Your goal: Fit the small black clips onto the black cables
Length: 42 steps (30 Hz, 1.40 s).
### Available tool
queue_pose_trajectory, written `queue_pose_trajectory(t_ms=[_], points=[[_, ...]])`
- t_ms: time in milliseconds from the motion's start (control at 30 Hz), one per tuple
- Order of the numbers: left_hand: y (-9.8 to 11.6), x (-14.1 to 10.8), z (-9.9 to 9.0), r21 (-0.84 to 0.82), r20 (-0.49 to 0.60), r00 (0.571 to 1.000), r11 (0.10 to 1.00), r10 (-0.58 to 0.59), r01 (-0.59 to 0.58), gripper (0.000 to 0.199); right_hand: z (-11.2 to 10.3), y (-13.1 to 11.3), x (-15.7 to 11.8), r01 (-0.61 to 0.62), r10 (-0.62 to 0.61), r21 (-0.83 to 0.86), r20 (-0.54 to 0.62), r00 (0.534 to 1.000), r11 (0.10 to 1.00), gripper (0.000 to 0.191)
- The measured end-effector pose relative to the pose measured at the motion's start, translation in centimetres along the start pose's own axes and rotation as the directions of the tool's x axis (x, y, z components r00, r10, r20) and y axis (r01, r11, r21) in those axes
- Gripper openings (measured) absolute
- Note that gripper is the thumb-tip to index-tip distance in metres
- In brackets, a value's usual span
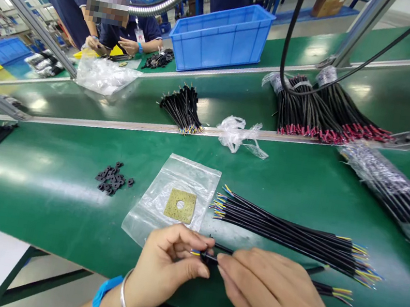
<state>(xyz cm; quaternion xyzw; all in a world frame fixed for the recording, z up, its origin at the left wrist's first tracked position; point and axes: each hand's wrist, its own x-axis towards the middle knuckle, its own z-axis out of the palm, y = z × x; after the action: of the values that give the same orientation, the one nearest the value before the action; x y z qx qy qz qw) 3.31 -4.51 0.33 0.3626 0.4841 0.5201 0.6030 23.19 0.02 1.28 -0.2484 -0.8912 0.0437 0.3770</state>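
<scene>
A black cable (213,257) lies between the two hands near the desk's front edge. The fingers of the left hand (174,256) are closed around its end, colored wires protruding; those of the right hand (272,293) pinch the sheath just beside, presumably steadying it. Beyond, a cable bundle (278,231) lies lengthwise on the desk (53,212), probably for easy pickup; small black parts (111,179) sit loosely piled left of a plastic bag (159,193).
</scene>
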Motion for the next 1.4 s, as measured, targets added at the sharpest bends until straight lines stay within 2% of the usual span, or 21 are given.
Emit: queue_pose_trajectory(t_ms=[133,233,333,467,567,700,900,1100,1233,1333,1400], points=[[-0.3,0.2,0.2,-0.089,-0.006,1.0,0.996,-0.019,0.018,0.042,0.3,0.0,-0.3,0.005,-0.005,-0.022,-0.024,1.0,1.0,0.012],[-0.7,0.5,0.1,-0.1,0.021,1.0,0.995,0.001,0.001,0.038,0.3,0.0,-0.3,0.012,-0.014,-0.071,-0.022,1.0,0.997,0.012],[-0.8,0.7,-0.1,0.052,0.042,0.989,0.988,0.143,-0.145,0.03,0.3,-0.3,-0.3,0.006,-0.007,-0.051,-0.009,1.0,0.999,0.014],[-0.4,0.7,0.1,0.324,0.111,0.926,0.867,0.361,-0.378,0.028,0.8,-0.6,-0.6,-0.052,0.05,0.052,0.033,0.998,0.997,0.017],[-0.2,0.7,0.6,0.363,0.15,0.899,0.823,0.411,-0.437,0.025,1.3,-0.6,-0.8,-0.104,0.094,0.147,0.07,0.993,0.984,0.018],[-0.4,0.9,1.0,0.384,0.119,0.888,0.804,0.445,-0.454,0.023,1.4,-0.1,-0.6,-0.137,0.112,0.258,0.109,0.988,0.956,0.017],[-0.3,1.1,0.9,0.42,0.115,0.891,0.791,0.44,-0.445,0.021,0.7,0.5,-0.1,-0.199,0.12,0.308,0.255,0.959,0.93,0.018],[-0.5,1.3,1.0,0.441,0.164,0.878,0.763,0.449,-0.472,0.019,1.1,0.5,-0.2,-0.2,0.123,0.331,0.24,0.963,0.922,0.022],[-0.7,1.4,1.1,0.464,0.181,0.878,0.748,0.444,-0.474,0.021,1.1,0.6,-0.1,-0.221,0.129,0.336,0.275,0.953,0.916,0.022],[0.0,1.6,-0.5,0.506,0.238,0.91,0.756,0.34,-0.415,0.044,1.3,1.0,-0.2,-0.237,0.138,0.299,0.318,0.938,0.924,0.021],[1.0,1.7,-3.1,0.609,0.199,0.932,0.706,0.304,-0.361,0.06,1.7,1.5,-0.5,-0.257,0.168,0.23,0.346,0.923,0.938,0.02]])
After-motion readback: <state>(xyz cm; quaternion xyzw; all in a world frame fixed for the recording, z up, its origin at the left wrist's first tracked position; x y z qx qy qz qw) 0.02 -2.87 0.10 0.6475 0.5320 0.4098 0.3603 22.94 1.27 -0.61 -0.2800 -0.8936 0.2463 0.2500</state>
